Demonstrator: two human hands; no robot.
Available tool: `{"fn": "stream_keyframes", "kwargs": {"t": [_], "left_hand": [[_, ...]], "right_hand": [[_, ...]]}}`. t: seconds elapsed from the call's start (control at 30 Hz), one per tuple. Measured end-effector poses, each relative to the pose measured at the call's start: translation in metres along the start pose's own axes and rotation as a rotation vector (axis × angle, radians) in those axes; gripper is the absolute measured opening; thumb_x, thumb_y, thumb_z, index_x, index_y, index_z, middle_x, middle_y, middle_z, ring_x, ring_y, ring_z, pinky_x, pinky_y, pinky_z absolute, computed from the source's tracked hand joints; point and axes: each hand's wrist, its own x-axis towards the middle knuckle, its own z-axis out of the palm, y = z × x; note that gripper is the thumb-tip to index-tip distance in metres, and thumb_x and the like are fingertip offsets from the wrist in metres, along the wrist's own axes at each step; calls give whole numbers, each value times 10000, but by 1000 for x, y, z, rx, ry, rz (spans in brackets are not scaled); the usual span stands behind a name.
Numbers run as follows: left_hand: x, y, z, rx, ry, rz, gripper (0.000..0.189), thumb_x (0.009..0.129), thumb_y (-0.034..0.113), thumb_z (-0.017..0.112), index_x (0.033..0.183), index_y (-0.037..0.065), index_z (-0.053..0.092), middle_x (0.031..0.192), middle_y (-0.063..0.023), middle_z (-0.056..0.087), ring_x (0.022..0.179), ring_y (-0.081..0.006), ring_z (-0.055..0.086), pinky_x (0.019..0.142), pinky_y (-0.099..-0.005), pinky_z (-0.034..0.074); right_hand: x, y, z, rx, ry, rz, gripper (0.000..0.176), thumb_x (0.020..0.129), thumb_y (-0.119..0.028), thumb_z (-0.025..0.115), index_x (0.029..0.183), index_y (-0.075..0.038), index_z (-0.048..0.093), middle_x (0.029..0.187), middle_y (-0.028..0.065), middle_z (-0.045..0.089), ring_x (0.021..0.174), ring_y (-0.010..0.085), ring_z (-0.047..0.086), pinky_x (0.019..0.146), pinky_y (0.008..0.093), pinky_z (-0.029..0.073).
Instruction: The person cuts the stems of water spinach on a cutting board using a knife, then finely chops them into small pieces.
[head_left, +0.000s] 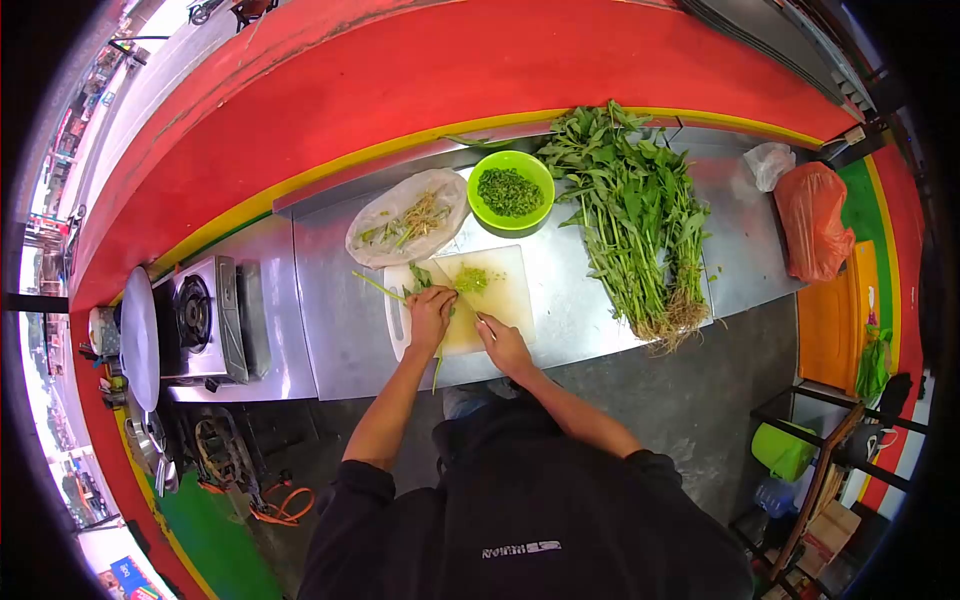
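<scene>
My left hand (431, 312) presses down on a small bunch of green stems (420, 280) lying on the white cutting board (505, 300). Close beside it, my right hand (503, 345) grips a knife (470, 305) whose blade rests against the stems. A little pile of chopped greens (472, 279) sits on the board just beyond the blade. The knife's blade is thin and partly hidden by my hands.
A green bowl (511, 190) of chopped greens and a plastic bag of trimmings (407, 228) lie behind the board. A big heap of leafy greens (635, 225) covers the steel counter (335, 320) to the right. A gas stove (195, 315) stands left; an orange bag (812, 220) far right.
</scene>
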Motion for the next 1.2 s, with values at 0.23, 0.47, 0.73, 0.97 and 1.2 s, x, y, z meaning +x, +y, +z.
{"fn": "stream_keyframes", "kwargs": {"t": [0.23, 0.47, 0.73, 0.97, 1.2], "left_hand": [[0, 1, -5, 9, -8, -31, 79, 894, 145, 741, 959, 124, 781, 951, -4, 731, 913, -210, 668, 872, -395, 366], [1, -1, -8, 8, -37, 0, 85, 892, 127, 738, 967, 119, 776, 963, -6, 736, 930, -219, 677, 864, -410, 391], [4, -6, -7, -28, -26, -5, 93, 888, 109, 737, 971, 121, 779, 958, -27, 736, 886, -228, 679, 856, -403, 378], [4, -3, -8, -6, -24, 10, 91, 887, 124, 742, 971, 120, 776, 982, -18, 737, 915, -222, 677, 864, -407, 371], [0, -3, -10, -2, -35, -35, 108, 889, 123, 740, 990, 120, 778, 995, -15, 739, 914, -222, 680, 844, -403, 372]], "right_hand": [[-8, 1, 4, 93, 3, 5, 396, 1044, -350, 560, 1285, -50, 655, 1028, 291, 705, 948, 485, 683, 829, 535, 542], [-2, 2, 0, 22, -11, -22, 376, 1051, -298, 562, 1300, -27, 642, 1079, 264, 717, 986, 444, 700, 856, 455, 553], [-2, 2, 2, 45, -16, -1, 410, 1040, -367, 560, 1286, -55, 659, 1077, 272, 710, 1003, 477, 678, 881, 512, 545], [8, 7, 6, -27, -26, 39, 403, 1036, -357, 573, 1283, -51, 662, 1054, 277, 715, 981, 477, 685, 865, 513, 548], [-5, 1, 3, 58, 26, -15, 408, 1039, -364, 568, 1255, -33, 667, 986, 274, 719, 919, 472, 696, 820, 509, 551]]}}
